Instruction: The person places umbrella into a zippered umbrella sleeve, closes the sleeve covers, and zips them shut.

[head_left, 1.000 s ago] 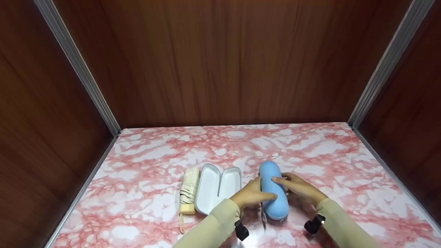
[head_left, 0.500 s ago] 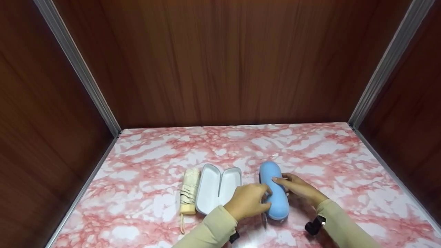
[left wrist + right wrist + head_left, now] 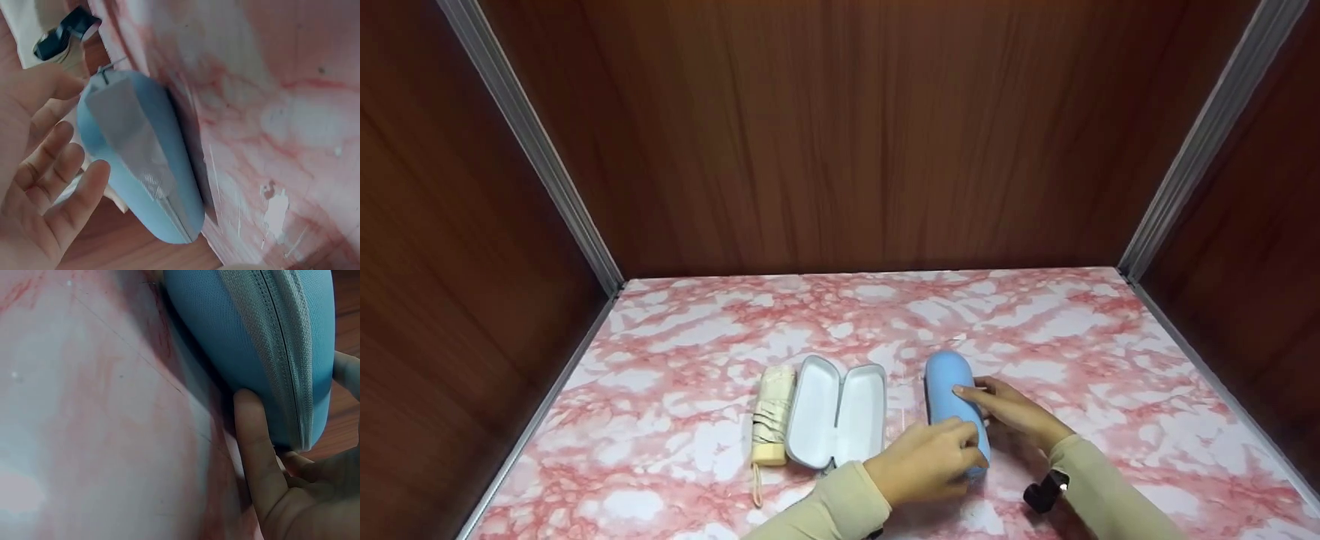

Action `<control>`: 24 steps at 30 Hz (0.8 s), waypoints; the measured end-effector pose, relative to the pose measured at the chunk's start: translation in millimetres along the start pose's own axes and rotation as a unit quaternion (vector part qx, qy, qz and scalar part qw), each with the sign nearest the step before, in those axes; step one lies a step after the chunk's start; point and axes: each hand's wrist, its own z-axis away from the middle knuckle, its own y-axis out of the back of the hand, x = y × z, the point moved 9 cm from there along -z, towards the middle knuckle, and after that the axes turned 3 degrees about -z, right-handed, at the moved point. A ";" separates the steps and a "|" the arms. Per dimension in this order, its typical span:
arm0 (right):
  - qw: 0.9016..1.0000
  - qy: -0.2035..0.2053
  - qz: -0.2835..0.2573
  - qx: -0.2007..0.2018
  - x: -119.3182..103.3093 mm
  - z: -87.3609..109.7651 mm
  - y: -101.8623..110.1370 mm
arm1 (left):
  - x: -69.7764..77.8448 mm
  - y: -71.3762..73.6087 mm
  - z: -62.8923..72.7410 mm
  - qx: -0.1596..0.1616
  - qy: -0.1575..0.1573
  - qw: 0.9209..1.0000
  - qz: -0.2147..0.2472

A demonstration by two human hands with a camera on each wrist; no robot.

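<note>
A light blue zippered glasses case [image 3: 946,386] lies lengthwise on the table, its zip edged in grey. My right hand [image 3: 1020,409] holds its right side, thumb on top and the other fingers lower down. In the right wrist view, fingertips touch the blue shell beside the zip [image 3: 281,343]. My left hand [image 3: 926,461] is over the case's near end, covering part of it. The left wrist view shows its fingers [image 3: 84,191] loosely bent and spread beside the case, with a small zip pull [image 3: 104,73] at the case's end; nothing shows gripped in them.
Left of the hands lies an opened pale case [image 3: 814,412], its two white-lined halves facing up. Beside it is a folded cream umbrella [image 3: 774,409] with a yellow handle and loop. Wood-patterned walls [image 3: 840,150] enclose the pink marbled table [image 3: 660,420].
My left hand has left its hold on the case's left side and moved down toward the near end. The right hand and the blue case stay put.
</note>
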 end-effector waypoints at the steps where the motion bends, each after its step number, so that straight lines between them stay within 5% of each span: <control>1: 1.000 0.003 -0.006 -0.005 -0.4 -0.1 -0.5 | 2.6 -1.3 -0.2 -0.003 -0.007 1.000 -0.002; 9: 0.999 0.003 -0.041 -0.027 -0.2 1.6 -3.5 | 16.4 -6.0 -4.4 0.003 -0.022 0.997 -0.080; 15: 1.000 -0.001 -0.020 0.000 -0.6 1.4 -0.2 | 25.4 -15.8 -11.4 -0.054 -0.015 0.983 -0.174; 18: 0.999 0.000 -0.043 -0.013 -0.5 1.0 -2.3 | 29.8 -17.7 -14.9 -0.074 -0.014 0.977 -0.197; 24: 0.996 -0.009 -0.078 -0.041 3.4 2.8 -7.0 | 37.6 -13.6 -19.0 -0.064 -0.014 0.974 -0.216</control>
